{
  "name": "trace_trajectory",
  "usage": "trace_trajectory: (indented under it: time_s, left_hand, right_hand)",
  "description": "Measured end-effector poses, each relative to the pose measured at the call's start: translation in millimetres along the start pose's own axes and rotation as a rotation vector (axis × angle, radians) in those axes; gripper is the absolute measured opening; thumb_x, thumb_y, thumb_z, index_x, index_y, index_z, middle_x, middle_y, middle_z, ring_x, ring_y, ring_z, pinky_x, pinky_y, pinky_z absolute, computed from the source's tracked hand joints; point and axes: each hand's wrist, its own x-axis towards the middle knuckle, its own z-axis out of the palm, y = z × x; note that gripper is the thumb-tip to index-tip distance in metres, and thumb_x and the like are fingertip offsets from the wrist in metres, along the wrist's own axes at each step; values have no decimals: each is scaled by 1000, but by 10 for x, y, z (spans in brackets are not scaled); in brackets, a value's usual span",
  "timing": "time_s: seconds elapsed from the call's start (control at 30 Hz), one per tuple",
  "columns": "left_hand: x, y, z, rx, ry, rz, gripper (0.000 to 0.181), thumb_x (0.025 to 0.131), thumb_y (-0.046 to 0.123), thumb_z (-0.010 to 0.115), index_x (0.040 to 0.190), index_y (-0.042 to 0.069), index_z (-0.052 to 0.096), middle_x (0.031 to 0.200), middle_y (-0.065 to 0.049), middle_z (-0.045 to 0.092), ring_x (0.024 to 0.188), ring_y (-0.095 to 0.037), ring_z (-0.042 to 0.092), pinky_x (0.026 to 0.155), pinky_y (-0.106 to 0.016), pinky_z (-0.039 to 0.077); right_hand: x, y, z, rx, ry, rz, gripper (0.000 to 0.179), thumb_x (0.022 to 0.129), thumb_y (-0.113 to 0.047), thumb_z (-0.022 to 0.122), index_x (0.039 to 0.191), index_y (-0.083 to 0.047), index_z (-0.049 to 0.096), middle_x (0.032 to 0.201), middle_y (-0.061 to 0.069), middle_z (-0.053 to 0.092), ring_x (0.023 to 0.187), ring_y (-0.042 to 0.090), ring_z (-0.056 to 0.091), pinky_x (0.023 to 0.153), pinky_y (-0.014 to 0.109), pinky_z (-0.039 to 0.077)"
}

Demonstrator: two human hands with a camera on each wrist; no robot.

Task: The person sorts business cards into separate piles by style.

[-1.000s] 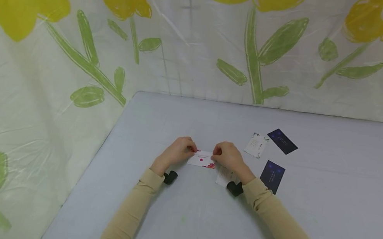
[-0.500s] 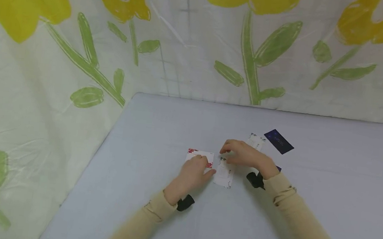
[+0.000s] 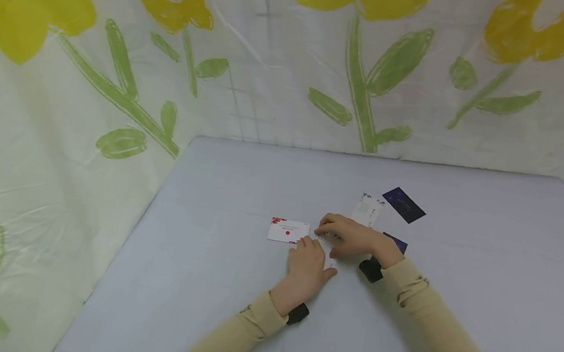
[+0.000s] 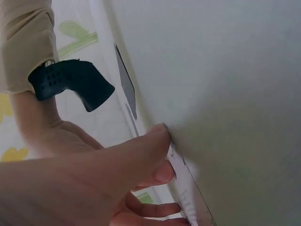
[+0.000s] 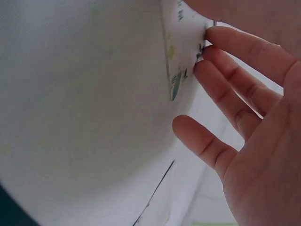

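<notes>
In the head view both my hands are at a white business card with a leaf pattern point(image 3: 329, 259), which they largely cover. My left hand point(image 3: 305, 267) lies over its left part, thumb extended along the near end; in the left wrist view that thumb reaches the edge of the card point(image 4: 186, 181). My right hand point(image 3: 358, 240) arches over the far end and right side. In the right wrist view its fingers are mostly straight, with several fingertips touching the card point(image 5: 181, 40). A white card with red flowers point(image 3: 282, 232) lies flat just left of my left fingers.
Beyond my right hand lie another white leaf-patterned card point(image 3: 367, 209) and a dark blue card point(image 3: 404, 205). A second dark blue card point(image 3: 396, 242) is partly hidden by my right wrist. Behind the pale table point(image 3: 230, 182) hangs a flower-painted sheet point(image 3: 290, 96).
Both hands have left the red-flowered card, whose ends they held earlier. My right hand moved first to the leaf-patterned card; my left hand then slid right to it too.
</notes>
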Motion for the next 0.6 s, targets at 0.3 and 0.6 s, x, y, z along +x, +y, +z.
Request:
trace_trajectory:
  time_s: [0.3, 0.6]
  left_hand:
    - [58, -101, -29, -84, -44, 31, 56, 77, 48, 70, 98, -1, 56, 87, -11, 53, 82, -23, 54, 62, -34, 47]
    - [157, -248, -69, -269, -128, 54, 49, 70, 36, 79, 90, -2, 55, 79, -10, 50, 70, -21, 51, 56, -31, 44]
  right_hand:
    - [-94, 40, -48, 46, 6, 108, 45, 74, -4, 75, 116, 1, 60, 112, 9, 50, 102, 23, 49, 90, 40, 41]
    - [-217, 93, -78, 70, 38, 150, 39, 71, -5, 77, 106, -3, 60, 101, 6, 53, 92, 20, 49, 84, 38, 42]
